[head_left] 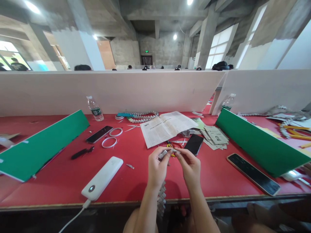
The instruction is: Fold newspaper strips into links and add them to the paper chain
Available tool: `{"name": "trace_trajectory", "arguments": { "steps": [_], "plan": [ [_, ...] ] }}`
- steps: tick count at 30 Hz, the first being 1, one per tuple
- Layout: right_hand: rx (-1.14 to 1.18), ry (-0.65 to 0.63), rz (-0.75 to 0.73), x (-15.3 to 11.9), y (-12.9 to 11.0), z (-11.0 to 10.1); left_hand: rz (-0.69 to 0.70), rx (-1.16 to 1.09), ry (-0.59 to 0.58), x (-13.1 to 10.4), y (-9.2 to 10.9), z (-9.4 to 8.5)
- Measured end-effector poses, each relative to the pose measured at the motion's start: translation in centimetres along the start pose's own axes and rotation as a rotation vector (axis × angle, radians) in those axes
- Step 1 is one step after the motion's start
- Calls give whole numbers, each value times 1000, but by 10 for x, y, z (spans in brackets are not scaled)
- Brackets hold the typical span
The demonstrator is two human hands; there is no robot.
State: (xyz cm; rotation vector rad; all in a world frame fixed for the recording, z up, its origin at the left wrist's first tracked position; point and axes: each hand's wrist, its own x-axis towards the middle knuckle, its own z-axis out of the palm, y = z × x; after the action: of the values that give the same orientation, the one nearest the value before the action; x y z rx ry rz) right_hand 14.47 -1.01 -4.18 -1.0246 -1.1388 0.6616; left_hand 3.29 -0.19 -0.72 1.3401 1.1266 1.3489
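Note:
Above the red table, my left hand (155, 168) and my right hand (191, 166) meet with pinched fingertips. A grey folded-paper chain (161, 199) hangs down beside my left wrist, over the table's front edge. Its upper end (162, 154), a zigzag of folded paper, shows in my left fingers. My right thumb and fingers close on a small pale paper strip (174, 150) at that end. Pliers with yellow and red handles (169, 144) lie just beyond my fingers, partly hidden by them.
Behind my hands lie a newspaper sheet (167, 127), a black phone (194, 144) and printed paper pieces (216, 136). To the left are a white power bank (103, 178), tape rolls (109, 142) and another phone (99, 134). Green boards (48, 142) flank the space. A pale partition (136, 92) stands behind.

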Motion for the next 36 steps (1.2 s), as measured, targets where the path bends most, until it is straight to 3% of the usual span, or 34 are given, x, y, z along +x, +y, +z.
{"name": "trace_trajectory", "arguments": {
  "steps": [10, 15, 20, 29, 36],
  "plan": [
    [70, -31, 49, -2, 3, 4, 146, 70, 66, 0, -8, -1],
    [-50, -36, -17, -3, 2, 3, 161, 75, 27, 0, -6, -2],
    [-148, 0, -63, -5, 0, 3, 109, 33, -12, -1, -3, -4],
    [-122, -1, -8, -5, -4, 1, -21, 38, -86, 1, -1, -9],
    [-115, -114, -9, -4, -6, 6, 121, 127, 5, 3, -5, -10]
  ]
}}
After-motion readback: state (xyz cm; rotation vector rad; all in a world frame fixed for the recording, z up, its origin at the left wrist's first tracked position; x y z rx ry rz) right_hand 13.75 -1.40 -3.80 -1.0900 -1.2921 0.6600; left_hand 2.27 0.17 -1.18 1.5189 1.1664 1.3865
